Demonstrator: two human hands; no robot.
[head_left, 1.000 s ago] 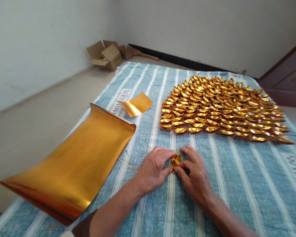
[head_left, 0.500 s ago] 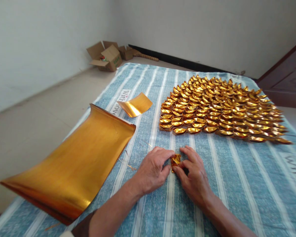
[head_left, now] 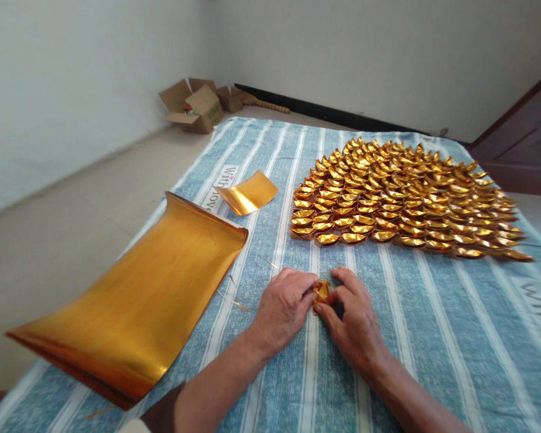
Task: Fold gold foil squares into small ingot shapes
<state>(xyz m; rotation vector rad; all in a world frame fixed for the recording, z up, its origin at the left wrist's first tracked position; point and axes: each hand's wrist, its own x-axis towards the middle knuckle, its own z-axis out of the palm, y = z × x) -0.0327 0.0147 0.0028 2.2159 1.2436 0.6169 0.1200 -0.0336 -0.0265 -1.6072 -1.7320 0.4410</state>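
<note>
A small folded piece of gold foil paper [head_left: 321, 291] lies on the striped cloth between my two hands, partly covered by fingers. My left hand [head_left: 288, 308] pinches its left side with thumb and forefinger. From the other side my right hand [head_left: 352, 313] grips the near and right part between thumb and forefinger, its other fingers curled beyond. Beyond the hands, rows of folded gold paper ingots [head_left: 401, 201] stand close together. To the left rests a large stack of gold foil paper [head_left: 135, 294] with curled ends, and a single curved gold sheet [head_left: 249, 192] lies past it.
A blue and white striped cloth [head_left: 270, 367] covers the table. Thin gold scraps [head_left: 240, 305] are scattered beside the stack. On the floor at the back left stands an open cardboard box [head_left: 198, 111]; a brown wooden door [head_left: 523, 144] is at the right.
My left thumb and forefinger have closed in on the foil piece, whose top now looks more raised and opened out. Both hands stay in nearly the same place.
</note>
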